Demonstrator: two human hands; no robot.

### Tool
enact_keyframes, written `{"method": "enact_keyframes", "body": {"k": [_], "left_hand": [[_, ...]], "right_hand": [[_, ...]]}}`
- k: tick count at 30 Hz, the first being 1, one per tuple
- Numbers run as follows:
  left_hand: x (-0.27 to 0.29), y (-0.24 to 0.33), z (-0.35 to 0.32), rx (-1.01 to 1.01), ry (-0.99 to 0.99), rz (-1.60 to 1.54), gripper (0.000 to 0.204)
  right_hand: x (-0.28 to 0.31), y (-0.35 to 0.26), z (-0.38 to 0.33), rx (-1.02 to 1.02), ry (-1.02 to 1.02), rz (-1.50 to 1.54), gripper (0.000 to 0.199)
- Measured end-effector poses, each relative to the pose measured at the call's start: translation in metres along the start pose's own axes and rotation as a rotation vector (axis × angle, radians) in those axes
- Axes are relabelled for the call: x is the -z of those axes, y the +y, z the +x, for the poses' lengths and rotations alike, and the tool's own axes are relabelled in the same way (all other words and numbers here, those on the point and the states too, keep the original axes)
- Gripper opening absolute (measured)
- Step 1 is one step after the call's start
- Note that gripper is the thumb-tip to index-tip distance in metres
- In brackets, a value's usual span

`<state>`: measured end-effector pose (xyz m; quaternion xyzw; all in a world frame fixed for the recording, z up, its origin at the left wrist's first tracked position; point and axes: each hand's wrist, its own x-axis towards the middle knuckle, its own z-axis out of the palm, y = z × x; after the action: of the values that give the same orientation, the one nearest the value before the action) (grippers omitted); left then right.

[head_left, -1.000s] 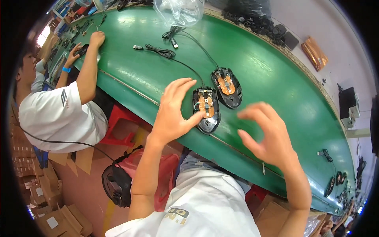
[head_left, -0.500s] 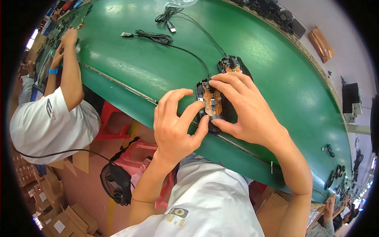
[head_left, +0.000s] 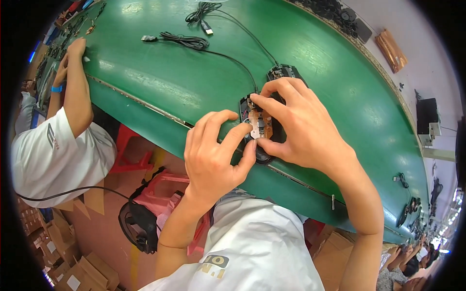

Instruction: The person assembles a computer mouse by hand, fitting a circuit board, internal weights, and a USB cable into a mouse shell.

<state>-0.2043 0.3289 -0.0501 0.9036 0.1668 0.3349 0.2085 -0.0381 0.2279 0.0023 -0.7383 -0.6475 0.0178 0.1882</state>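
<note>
One opened mouse near green table's front edge; bare surface either side. Left hand: thumb and forefinger narrow at circuit board. Right hand: wider, spanning board. Cannot tell whether either grips.

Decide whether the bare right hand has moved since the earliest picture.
Yes: judged against the long green table, the right hand moved left, from beside the nearer open black computer mouse to over its orange circuit board.

A green table (shiny in patches) stands over reddish floor.
</note>
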Motion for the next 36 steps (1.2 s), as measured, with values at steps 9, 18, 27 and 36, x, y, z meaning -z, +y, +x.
{"method": "enact_keyframes", "body": {"k": [9, 18, 27, 36], "left_hand": [[-0.005, 0.004, -0.002, -0.016, 0.03, 0.057, 0.028], [-0.006, 0.007, 0.002, -0.052, 0.026, 0.095, 0.031], [-0.007, 0.01, 0.003, -0.065, -0.045, 0.156, 0.032], [-0.008, 0.011, 0.009, -0.216, -0.057, 0.045, 0.025]], "right_hand": [[-0.002, 0.002, -0.004, 0.018, 0.024, -0.031, 0.055], [0.0, 0.018, -0.007, 0.063, 0.051, 0.085, 0.06], [0.002, 0.02, -0.014, 0.046, 0.031, 0.051, 0.072], [0.0, 0.02, -0.021, -0.04, 0.124, 0.186, 0.083]]}}
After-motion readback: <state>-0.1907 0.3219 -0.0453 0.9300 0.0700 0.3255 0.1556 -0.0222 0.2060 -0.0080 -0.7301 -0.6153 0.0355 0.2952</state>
